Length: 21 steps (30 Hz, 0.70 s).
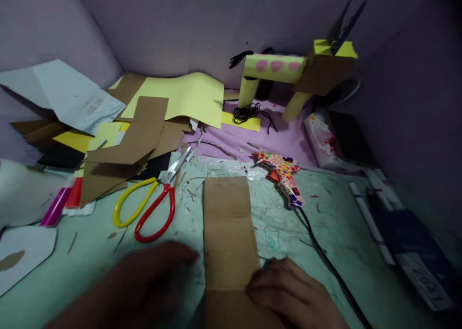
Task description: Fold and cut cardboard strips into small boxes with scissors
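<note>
A long brown cardboard strip (231,242) with crosswise creases lies in front of me on the green work surface. At its lower right edge, my right hand (294,293) has its fingers curled together against the strip. My left hand (140,285) is smeared by motion to the left of the strip, apart from it; one finger points toward the strip, and the others are too blurred to make out. Beyond the left hand lie scissors (164,187) with one yellow and one red handle. A flower-patterned glue gun (283,175) rests to the right of the strip.
A yellow paper-and-cardboard animal figure (277,69) stands at the back right. Cardboard pieces (144,136) and yellow paper (180,95) are heaped at the back left. The glue gun's black cord (325,259) runs toward me. A dark blue packet (418,252) lies far right.
</note>
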{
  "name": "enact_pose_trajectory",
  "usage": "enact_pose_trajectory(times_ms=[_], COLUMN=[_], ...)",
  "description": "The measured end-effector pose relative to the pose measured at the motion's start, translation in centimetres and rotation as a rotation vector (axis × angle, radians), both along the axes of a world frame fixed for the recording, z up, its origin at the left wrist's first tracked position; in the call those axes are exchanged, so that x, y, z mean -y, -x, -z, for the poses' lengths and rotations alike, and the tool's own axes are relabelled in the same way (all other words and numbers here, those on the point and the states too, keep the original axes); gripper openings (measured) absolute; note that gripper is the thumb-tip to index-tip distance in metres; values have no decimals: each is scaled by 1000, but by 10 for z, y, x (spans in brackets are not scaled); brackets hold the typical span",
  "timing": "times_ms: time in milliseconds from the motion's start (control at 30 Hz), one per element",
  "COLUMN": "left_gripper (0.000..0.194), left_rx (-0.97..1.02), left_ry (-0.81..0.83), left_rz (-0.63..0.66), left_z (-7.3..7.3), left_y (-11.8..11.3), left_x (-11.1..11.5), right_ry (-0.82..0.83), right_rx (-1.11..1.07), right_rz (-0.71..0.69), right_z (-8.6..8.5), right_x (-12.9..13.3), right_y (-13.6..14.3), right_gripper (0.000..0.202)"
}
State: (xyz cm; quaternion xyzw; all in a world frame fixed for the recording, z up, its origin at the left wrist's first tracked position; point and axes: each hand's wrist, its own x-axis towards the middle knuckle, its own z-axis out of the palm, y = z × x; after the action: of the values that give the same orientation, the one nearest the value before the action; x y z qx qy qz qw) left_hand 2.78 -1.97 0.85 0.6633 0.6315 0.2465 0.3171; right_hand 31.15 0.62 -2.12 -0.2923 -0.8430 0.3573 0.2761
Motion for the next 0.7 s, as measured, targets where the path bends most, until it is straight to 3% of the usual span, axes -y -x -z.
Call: enact_pose_trajectory(times_ms=[100,233,300,433,567,700], left_gripper=[19,14,18,39,42,47], left_rx=[-51,-62,-99,-64,-72,-55], left_ry=[-77,-125,-57,-15,-92,-119], left_rz=[-61,-16,-58,-109,-39,96], left_z=[-25,-40,-37,-20,-7,-2], left_y=[11,-9,-23,-38,-40,-41], left_x=[-28,-63,-75,-98,-111,-112], right_ry=[-34,-22,-18,27,76,138], right_rx=[102,134,129,112,105,85], right_rz=[-22,153,318,568,594,543], right_z=[-12,-33,-39,-42,-37,-31], right_x=[4,4,-1,-17,-36,-54], right_y=[-10,-21,-19,-5,8,19], right_gripper=[38,41,42,26,17,31])
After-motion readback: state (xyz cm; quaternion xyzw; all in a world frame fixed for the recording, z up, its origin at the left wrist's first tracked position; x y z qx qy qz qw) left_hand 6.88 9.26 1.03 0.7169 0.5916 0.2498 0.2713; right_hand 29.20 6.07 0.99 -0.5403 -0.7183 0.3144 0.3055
